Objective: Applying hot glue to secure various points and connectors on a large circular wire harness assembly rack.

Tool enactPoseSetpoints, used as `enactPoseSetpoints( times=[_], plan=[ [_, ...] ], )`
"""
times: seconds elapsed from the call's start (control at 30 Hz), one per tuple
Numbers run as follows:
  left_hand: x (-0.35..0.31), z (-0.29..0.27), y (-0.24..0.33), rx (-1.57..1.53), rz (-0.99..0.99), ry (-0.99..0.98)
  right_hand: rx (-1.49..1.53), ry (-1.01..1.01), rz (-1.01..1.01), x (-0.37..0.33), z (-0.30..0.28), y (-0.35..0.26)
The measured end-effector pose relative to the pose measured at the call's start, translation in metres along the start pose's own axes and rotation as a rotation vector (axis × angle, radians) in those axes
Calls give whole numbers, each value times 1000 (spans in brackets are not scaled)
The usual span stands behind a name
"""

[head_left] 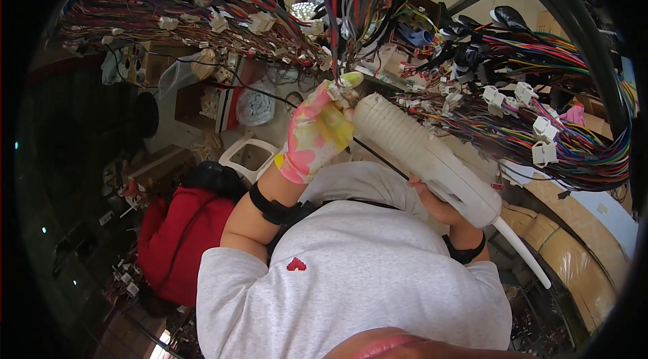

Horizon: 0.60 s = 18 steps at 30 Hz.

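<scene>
1. Across your chest, the grey shirt (385,251) bears a red heart (296,264).
2. Just beyond, your right hand (435,202) is partly hidden, its grip wrapped around the white ribbed tool (432,156); a red tag (497,187) nearby is too small to read.
3. At the tool's ribbed end, your gloved left hand (317,133) pinches a pale connector (344,94).
4. Farther off hang colourful wire bundles (560,59) with white plugs (544,129).

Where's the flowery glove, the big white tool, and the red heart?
Flowery glove (312,140): head view, on its pink-and-yellow middle.
Big white tool (440,160): head view, on the smooth body beside the ridges.
Red heart (296,264): head view, on its middle.
</scene>
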<state>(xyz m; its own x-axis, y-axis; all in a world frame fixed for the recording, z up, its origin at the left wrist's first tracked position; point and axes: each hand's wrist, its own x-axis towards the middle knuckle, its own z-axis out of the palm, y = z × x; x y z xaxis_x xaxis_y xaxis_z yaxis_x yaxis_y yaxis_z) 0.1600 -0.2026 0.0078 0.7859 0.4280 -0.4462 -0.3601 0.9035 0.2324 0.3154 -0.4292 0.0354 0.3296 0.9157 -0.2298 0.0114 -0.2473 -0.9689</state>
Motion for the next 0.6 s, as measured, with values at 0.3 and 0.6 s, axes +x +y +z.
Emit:
enactPoseSetpoints(
  times=[0.3, 0.6],
  plan=[
    [-3, 4, 1, 7, -14, 27, -12, 63, 31, -3, 6, 4],
    [0, 3, -1, 88, 51, 48, -11, 0, 3, 1, 3, 1]
  ],
)
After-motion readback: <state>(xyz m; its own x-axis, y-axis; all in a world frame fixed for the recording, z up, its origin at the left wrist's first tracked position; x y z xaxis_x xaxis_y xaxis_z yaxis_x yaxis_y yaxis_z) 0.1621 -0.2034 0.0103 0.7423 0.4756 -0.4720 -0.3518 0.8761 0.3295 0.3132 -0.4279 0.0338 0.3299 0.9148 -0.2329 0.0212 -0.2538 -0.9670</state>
